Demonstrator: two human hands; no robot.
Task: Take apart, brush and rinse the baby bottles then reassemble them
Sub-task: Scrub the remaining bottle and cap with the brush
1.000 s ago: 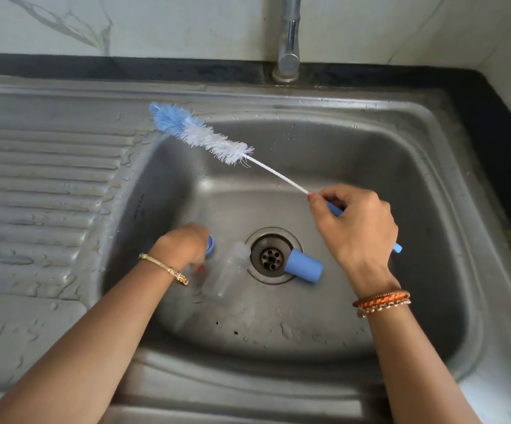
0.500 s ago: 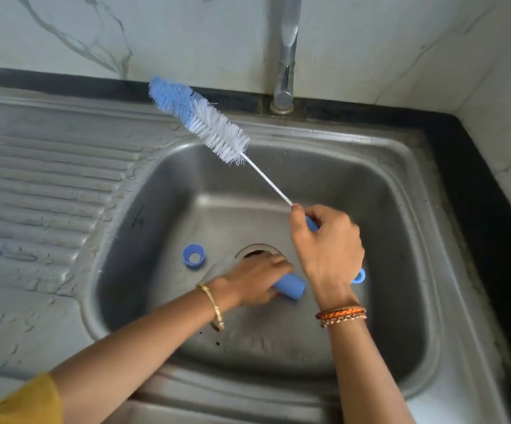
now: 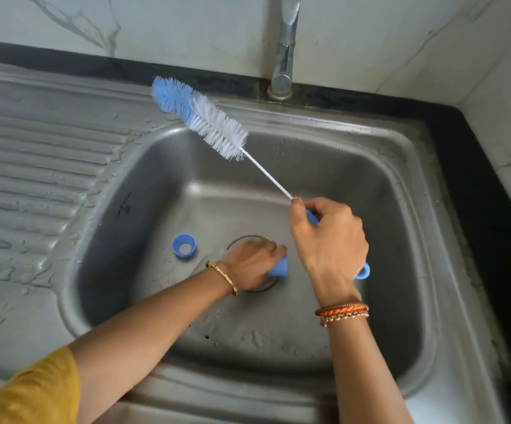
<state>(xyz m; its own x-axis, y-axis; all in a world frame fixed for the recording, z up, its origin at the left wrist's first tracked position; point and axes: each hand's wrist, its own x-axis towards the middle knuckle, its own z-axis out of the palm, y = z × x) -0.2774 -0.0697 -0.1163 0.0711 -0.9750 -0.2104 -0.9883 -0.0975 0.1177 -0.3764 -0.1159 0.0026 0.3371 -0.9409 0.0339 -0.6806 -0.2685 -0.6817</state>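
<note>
While our left hand (image 3: 252, 264) curls round the blue cap (image 3: 278, 267) lying over the drain, our right hand (image 3: 329, 240) just right of it grips the bottle brush (image 3: 214, 123); its bristles angle far-left, away from the cap.

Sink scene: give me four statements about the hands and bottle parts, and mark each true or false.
1. The right hand holds the bottle brush by its handle. True.
2. The brush bristles are inside a bottle. False: they are up in the air over the sink's back rim.
3. The blue ring lies loose on the sink floor. True.
4. The left hand is empty. False: it grips a blue cap by the drain.
</note>
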